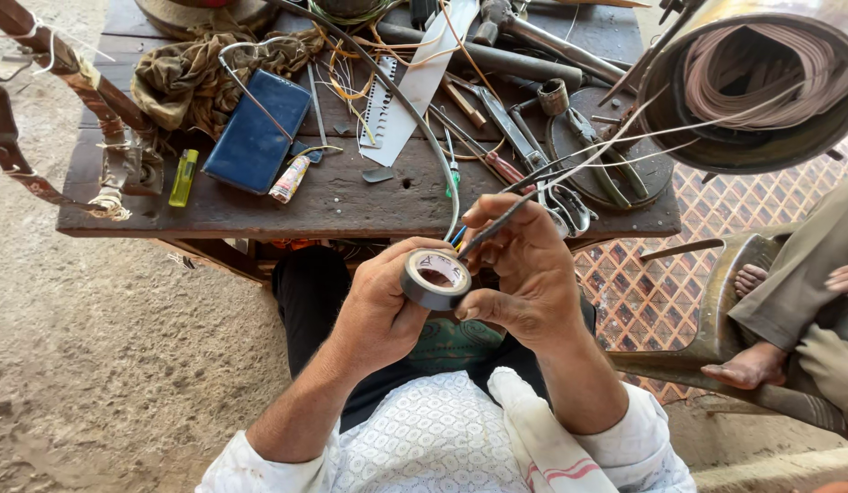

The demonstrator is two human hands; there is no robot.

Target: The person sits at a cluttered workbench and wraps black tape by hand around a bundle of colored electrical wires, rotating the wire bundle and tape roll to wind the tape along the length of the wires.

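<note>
Black tape roll (436,278), blue phone (256,133), yellow lighter (183,177), dark wooden table (351,196)

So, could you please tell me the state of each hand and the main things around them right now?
left hand: gripping the roll of black tape
roll of black tape: held upright-tilted, between both hands
right hand: fingers pinching a thin dark wire
thin dark wire: held, running up toward the bench
blue phone: lying flat on the wooden bench
yellow lighter: lying flat
pliers: lying on the bench, unheld

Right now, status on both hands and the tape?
Left hand grips black tape roll. Right hand pinches a thin dark wire beside the roll. Cluttered wooden table just ahead.
</note>
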